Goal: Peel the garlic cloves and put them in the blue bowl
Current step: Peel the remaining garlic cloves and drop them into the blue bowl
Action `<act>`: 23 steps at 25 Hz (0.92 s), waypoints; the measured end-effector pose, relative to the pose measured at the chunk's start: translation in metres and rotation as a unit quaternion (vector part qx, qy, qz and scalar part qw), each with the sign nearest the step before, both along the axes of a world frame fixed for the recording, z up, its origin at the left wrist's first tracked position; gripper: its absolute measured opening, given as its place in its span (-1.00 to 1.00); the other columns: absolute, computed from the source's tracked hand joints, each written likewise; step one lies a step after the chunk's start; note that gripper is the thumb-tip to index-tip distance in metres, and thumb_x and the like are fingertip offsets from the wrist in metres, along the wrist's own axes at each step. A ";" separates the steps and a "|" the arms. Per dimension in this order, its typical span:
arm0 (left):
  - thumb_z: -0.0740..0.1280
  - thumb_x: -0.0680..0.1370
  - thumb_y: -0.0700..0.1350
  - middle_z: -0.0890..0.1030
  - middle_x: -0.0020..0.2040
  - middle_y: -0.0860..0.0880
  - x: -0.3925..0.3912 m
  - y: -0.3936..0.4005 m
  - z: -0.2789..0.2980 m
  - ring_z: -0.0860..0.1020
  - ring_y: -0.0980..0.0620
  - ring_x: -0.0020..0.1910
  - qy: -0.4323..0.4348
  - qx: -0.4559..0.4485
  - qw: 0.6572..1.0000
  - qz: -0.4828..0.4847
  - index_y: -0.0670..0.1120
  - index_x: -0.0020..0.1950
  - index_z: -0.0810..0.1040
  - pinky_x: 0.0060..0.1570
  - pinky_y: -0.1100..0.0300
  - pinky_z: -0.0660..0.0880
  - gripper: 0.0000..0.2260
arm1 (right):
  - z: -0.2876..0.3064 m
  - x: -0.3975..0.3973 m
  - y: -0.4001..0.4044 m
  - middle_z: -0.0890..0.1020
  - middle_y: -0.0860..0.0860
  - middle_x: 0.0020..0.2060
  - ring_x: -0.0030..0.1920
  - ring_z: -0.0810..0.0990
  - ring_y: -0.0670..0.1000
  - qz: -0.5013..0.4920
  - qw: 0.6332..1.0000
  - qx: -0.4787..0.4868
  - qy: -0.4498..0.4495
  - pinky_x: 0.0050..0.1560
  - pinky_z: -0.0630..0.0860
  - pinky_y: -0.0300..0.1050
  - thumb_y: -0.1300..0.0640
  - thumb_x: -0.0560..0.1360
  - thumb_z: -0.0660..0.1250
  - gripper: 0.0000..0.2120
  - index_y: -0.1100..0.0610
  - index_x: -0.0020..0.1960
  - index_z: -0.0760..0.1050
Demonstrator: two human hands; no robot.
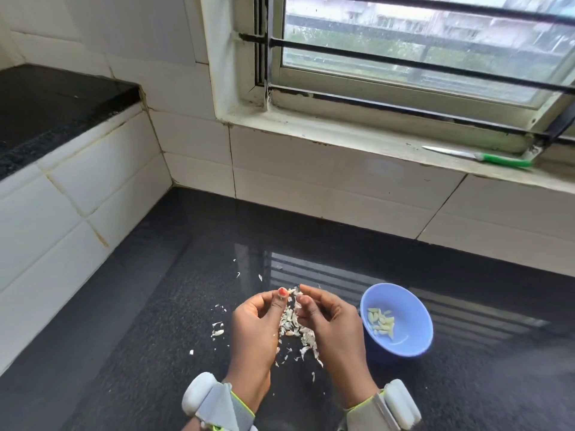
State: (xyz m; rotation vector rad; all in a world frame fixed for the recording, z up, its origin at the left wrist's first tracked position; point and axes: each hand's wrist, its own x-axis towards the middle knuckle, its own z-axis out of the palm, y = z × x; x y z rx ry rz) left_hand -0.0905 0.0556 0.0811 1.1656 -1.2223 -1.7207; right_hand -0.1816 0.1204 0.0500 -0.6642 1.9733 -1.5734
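Garlic clove (292, 293) is up between both hands right now, pinched at the fingertips above a heap of papery skins (295, 329) on the dark surface (155, 337). Going left to right: the left hand (256, 318) has thumb and fingers curled round one end of it, and the right hand (326, 318) nips the other side, looks like it's tugging skin. Just right of that sits the blue bowl (404, 340) with a bunch of peeled cloves (381, 323) already in it. Honestly these things are tiny and light, firm but slick once bare, and the skin is brittle and flaky. I'd grab by the blunt root end and peel toward the tip. A green-handled knife (485, 157) lies on the windowsill, far right.
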 end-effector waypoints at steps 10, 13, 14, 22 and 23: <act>0.39 0.49 -0.23 0.67 -0.22 -0.03 0.001 -0.003 -0.013 0.62 0.13 -0.19 -0.095 -0.124 0.988 -0.017 -0.07 -0.20 0.66 -0.17 0.30 0.51 -0.90 | 0.015 0.005 -0.007 0.71 0.03 -0.26 -0.21 0.68 0.00 0.019 0.998 -0.056 -0.013 -0.10 0.63 -0.03 0.29 0.46 0.45 -0.76 -0.06 -0.18 0.67; 0.36 0.51 -0.19 0.70 -0.19 -0.08 -0.002 0.001 -0.011 0.63 0.08 -0.14 -0.040 -0.041 0.998 -0.031 -0.16 -0.13 0.67 -0.10 0.24 0.54 -0.89 | 0.012 0.006 -0.007 0.71 0.06 -0.25 -0.17 0.69 0.08 0.014 0.997 -0.074 -0.024 -0.05 0.64 0.07 0.35 0.48 0.41 -0.72 -0.04 -0.19 0.66; 0.35 0.52 -0.19 0.70 -0.19 -0.08 -0.002 0.002 -0.008 0.62 0.09 -0.15 -0.026 -0.028 0.998 -0.041 -0.17 -0.13 0.67 -0.09 0.24 0.54 -0.88 | 0.013 0.007 -0.007 0.70 0.07 -0.25 -0.17 0.69 0.09 0.011 0.997 -0.078 -0.027 -0.05 0.64 0.08 0.36 0.48 0.39 -0.71 -0.02 -0.19 0.66; 0.41 0.48 -0.24 0.70 -0.23 0.06 0.005 0.002 0.006 0.65 0.16 -0.20 -0.059 -0.123 0.987 -0.087 -0.06 -0.14 0.68 -0.16 0.34 0.53 -0.90 | 0.017 0.000 -0.001 0.70 -0.01 -0.27 -0.20 0.69 0.00 -0.030 0.995 -0.081 0.042 -0.13 0.63 -0.07 0.36 0.46 0.41 -0.72 -0.02 -0.18 0.65; 0.41 0.47 -0.24 0.70 -0.23 0.07 0.005 0.001 0.005 0.65 0.16 -0.21 -0.066 -0.134 0.985 -0.082 -0.06 -0.14 0.68 -0.17 0.33 0.52 -0.91 | 0.018 0.000 -0.001 0.70 -0.03 -0.28 -0.21 0.68 -0.03 -0.032 0.995 -0.079 0.060 -0.14 0.62 -0.10 0.38 0.45 0.41 -0.71 -0.02 -0.21 0.64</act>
